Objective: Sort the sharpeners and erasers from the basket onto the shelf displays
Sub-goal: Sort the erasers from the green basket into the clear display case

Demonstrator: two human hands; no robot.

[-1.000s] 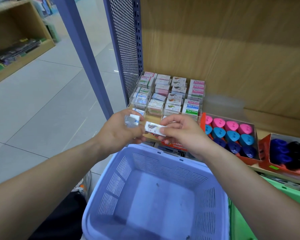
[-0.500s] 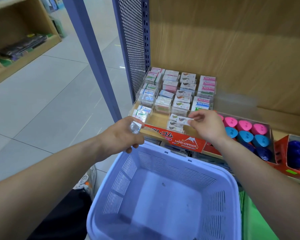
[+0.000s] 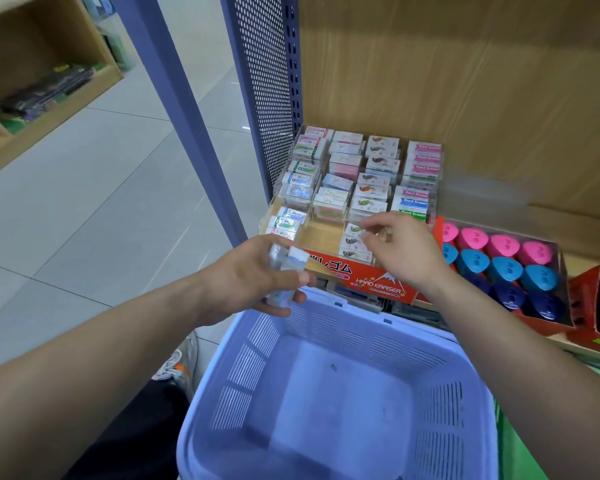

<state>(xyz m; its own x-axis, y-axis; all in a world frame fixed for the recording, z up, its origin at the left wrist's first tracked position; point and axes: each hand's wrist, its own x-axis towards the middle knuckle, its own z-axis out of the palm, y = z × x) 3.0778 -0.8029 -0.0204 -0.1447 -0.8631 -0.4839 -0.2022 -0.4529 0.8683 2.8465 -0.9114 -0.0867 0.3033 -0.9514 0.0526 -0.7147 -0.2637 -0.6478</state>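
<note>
Gripping a few wrapped erasers [image 3: 286, 271], the left hand [image 3: 246, 275] hovers just left of the display's [image 3: 374, 280] red front, above the basket [image 3: 340, 308] rim. The right hand [image 3: 400, 251] is over the display's front compartment, fingertips [image 3: 365, 239] bent at the stack [image 3: 354, 252] there; whether they pinch one I cannot tell. Sharpeners [image 3: 499, 263] sit right of the display.

The eraser display [image 3: 374, 280] has one bare slot between stacked erasers [image 3: 355, 241].
</note>
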